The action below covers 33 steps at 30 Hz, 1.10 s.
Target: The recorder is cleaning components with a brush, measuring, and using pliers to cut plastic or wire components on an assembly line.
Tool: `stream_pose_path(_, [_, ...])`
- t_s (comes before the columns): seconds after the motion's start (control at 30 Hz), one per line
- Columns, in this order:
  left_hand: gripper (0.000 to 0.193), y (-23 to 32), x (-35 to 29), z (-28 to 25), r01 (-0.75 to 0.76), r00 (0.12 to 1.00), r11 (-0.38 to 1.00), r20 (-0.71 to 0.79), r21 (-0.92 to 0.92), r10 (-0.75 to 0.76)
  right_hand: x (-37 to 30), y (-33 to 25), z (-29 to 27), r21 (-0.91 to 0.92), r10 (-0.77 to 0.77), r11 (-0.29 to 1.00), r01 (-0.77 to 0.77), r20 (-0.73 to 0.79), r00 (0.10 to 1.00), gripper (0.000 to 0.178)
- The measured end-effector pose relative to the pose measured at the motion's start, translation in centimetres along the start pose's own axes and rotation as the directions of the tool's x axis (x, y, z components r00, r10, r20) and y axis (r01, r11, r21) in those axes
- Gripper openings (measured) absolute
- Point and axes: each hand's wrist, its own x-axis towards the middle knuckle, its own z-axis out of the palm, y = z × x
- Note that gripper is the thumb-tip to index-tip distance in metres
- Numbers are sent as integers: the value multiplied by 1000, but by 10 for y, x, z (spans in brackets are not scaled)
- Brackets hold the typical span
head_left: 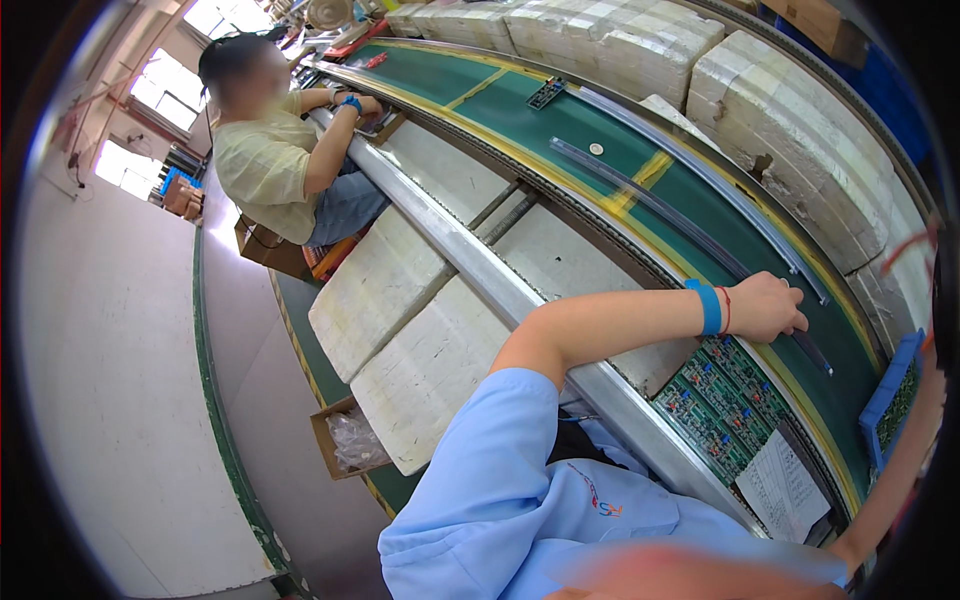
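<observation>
My left hand [768, 306], with a blue band and a red cord at its wrist, reaches across the green work surface. Its fingers curl round a long, dark see-through plastic tube [650, 203] lying lengthwise there; the hand covers part of the tube. A paler, similar strip [690, 170] lies farther back, apart from the hand. Nearer me, below the left wrist, several green circuit boards [718, 405] crowded with small components lie beside a written sheet [783, 490]. My right forearm [895, 490] runs up the right rim, where the hand is cut off and dark.
A blue bin [890, 395] of green parts stands at the right. White foam blocks [800, 130] line the far side. A small board [546, 93] and a round disc [596, 149] lie farther along. At the left, another person [270, 150] works beside the metal rail [450, 225].
</observation>
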Motion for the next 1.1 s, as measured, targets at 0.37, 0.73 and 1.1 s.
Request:
stream_pose_path(0.37, [23, 11, 3, -25, 204, 971, 967, 92, 151, -219, -138, 17, 21, -643, 181, 747, -168, -46, 982, 35])
stream_pose_path(0.73, [25, 21, -5, -16, 134, 988, 974, 47, 183, -145, -166, 40, 45, -756, 209, 647, -102, 46, 977, 47])
stream_pose_path(1.1, [28, 38, -13, -16, 200, 975, 953, 48, 226, -216, -167, 13, 71, -955, 393, 297, 11, 133, 910, 60])
